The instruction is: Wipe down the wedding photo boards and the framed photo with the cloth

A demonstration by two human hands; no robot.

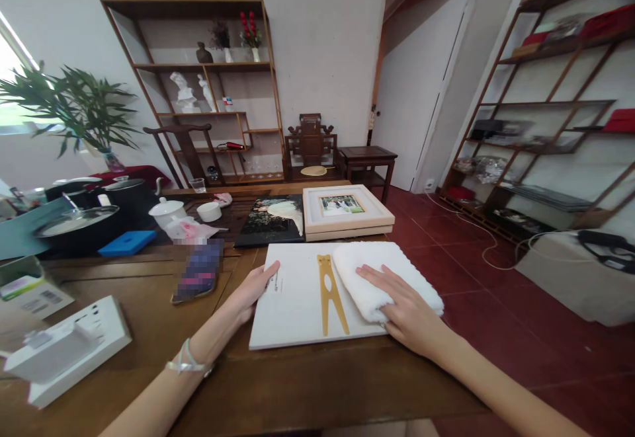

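A white rectangular panel (292, 311) with a small printed label lies at the table's front edge. On it is a flat gold A-shaped piece (327, 291) with an oval hole, resembling a picture-frame stand. My left hand (255, 291) grips the panel's left edge, thumb on top and the other fingers mostly hidden. Over the panel's right part rests a folded white towel (411, 272), which overhangs the right side. My right hand (399, 301) is on the towel, fingers stretched across its top and thumb side at its near edge, gripping it.
Behind the panel sit a light wooden frame with a photo (350, 222) and a dark photo panel (262, 225). A phone (201, 268), blue box (127, 243), teapot (167, 212), black pot (79, 229) and white power strip (74, 351) occupy the left side.
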